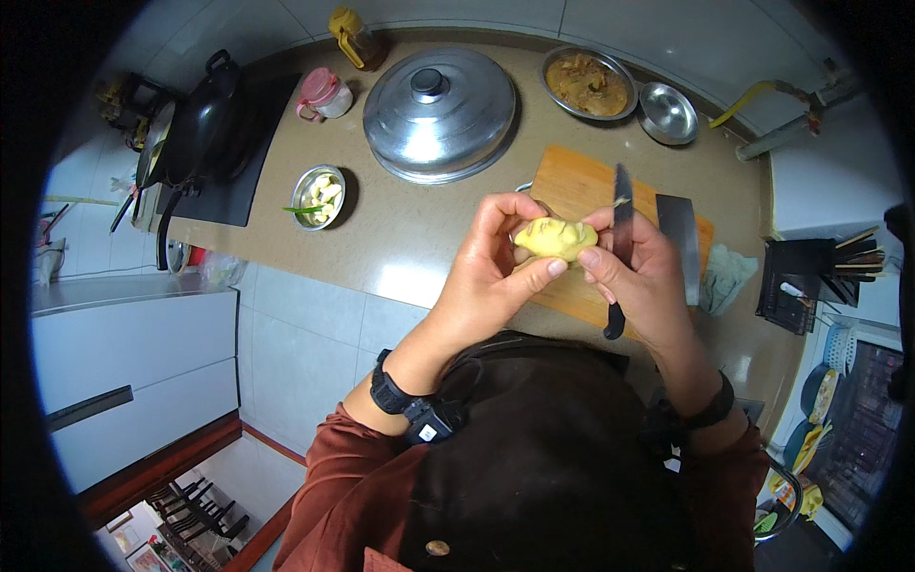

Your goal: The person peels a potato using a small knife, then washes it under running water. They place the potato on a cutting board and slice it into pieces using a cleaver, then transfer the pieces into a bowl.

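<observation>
A peeled, pale yellow piece of ginger (554,239) is held between both hands above a wooden cutting board (572,175). My left hand (493,250) grips its left end with thumb and fingers. My right hand (632,264) pinches its right end and also holds a small knife (623,222), blade pointing away from me and black handle below the palm. A scrap of peel clings to the blade. On the board's right side lies a broad cleaver (679,236), its handle out of sight.
A large lidded metal pan (439,114) stands behind. To the left are a metal bowl of garlic cloves (318,197), a pink-lidded jar (325,94) and a black wok (200,129). A bowl of stew (590,82), an empty metal bowl (668,113) and a green cloth (728,279) are rightward.
</observation>
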A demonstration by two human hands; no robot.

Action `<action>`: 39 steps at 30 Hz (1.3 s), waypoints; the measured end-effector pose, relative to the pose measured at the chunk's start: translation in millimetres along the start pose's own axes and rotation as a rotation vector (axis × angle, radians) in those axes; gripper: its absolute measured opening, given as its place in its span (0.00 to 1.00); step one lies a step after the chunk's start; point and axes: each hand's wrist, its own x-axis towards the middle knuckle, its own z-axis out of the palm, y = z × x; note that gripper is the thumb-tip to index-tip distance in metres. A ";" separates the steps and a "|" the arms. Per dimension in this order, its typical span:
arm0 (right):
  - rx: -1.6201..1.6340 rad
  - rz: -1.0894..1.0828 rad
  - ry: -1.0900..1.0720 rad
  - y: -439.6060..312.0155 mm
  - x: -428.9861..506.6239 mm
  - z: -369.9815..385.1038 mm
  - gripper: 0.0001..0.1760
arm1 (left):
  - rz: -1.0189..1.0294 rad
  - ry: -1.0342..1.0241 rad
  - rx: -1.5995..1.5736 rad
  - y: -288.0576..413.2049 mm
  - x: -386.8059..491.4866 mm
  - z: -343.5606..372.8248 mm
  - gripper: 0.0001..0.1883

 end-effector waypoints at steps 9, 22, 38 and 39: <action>-0.455 -0.255 -0.067 -6.2 6.2 -0.6 0.12 | -0.140 -0.081 0.304 4.7 -6.1 -8.2 0.24; -0.605 -0.193 0.045 -19.7 -5.7 19.4 0.07 | 0.186 0.104 0.482 -8.8 -4.0 -7.3 0.25; -0.347 -0.069 -0.094 -6.8 -7.1 22.6 0.12 | 0.269 0.162 0.507 -9.5 -4.9 -3.7 0.23; -0.299 -0.039 -0.125 -7.5 -6.6 22.3 0.13 | 0.252 0.166 0.506 -8.4 -5.4 -3.2 0.22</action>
